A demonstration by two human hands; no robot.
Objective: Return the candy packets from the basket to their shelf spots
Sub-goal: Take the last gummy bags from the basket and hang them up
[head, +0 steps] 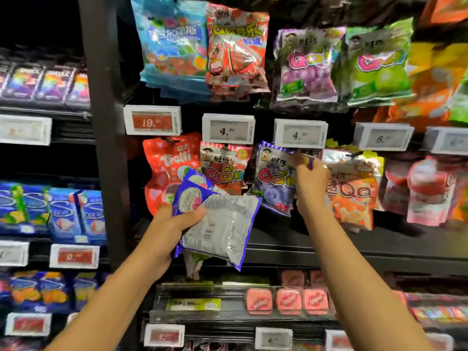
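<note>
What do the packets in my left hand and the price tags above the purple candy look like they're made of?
The packets in the left hand look like thin plastic film with a silvery, foil-like back: it crinkles and catches glare, and a barcode is printed on it. The price tags look like rigid white plastic frames around matte grey display panels, probably electronic labels, though blur leaves that open.

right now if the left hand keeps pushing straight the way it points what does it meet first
Probably the red Trolli bag hanging straight ahead of the left hand and its blue-and-silver packets; depth is unclear.
</note>
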